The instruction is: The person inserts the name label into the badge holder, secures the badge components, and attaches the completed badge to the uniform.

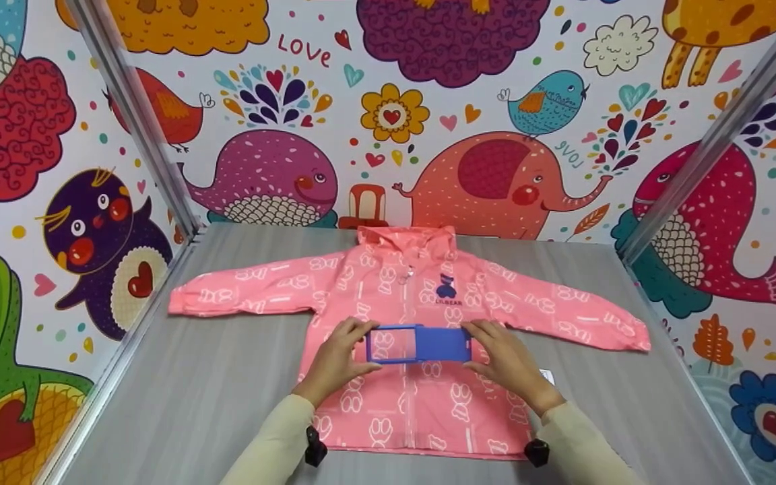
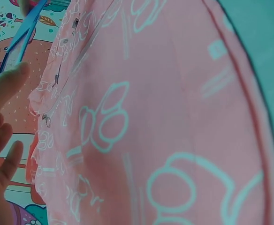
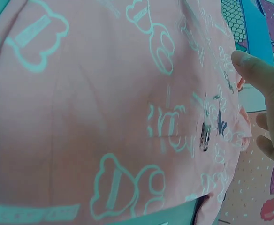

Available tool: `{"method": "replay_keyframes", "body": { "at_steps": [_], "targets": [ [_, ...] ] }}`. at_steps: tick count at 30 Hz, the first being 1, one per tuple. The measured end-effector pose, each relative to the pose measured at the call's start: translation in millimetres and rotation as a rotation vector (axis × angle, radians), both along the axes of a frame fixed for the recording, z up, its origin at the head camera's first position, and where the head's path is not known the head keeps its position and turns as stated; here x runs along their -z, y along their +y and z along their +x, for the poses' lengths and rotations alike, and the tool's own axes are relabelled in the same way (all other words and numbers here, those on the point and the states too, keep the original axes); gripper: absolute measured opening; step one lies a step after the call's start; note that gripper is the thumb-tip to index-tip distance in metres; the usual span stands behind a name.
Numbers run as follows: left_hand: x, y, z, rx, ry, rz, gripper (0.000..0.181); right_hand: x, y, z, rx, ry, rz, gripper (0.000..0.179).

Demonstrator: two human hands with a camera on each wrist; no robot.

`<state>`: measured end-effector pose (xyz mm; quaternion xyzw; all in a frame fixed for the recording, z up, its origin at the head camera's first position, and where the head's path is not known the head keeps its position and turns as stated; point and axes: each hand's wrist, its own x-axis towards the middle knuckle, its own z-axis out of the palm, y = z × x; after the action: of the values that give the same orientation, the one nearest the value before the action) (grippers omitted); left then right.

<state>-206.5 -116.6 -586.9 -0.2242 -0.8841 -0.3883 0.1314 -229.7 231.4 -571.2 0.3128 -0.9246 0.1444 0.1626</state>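
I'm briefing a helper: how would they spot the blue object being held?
On the gray table lies a pink jacket, sleeves spread. Over its front, between the left grip and right grip, is the blue object. Unlike the patterned jacket, it's plain, one half see-through.

From here I see a grey wood-grain table (image 1: 226,391), silvery metal posts (image 1: 131,101), and white walls (image 1: 344,101) printed with cartoon animals.

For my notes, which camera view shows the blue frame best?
Head view: the blue frame shows almost whole between left hand and right hand. Both wrist views show only part, near a top corner.
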Motion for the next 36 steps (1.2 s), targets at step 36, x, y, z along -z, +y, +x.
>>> {"method": "replay_keyframes", "body": {
  "at_steps": [36],
  "targets": [
    [4.8,-0.7,3.3,-0.006,-0.095,0.043,0.074,25.1,23.2,-2.7,0.05,-0.135,0.079,0.081]
  ]
}}
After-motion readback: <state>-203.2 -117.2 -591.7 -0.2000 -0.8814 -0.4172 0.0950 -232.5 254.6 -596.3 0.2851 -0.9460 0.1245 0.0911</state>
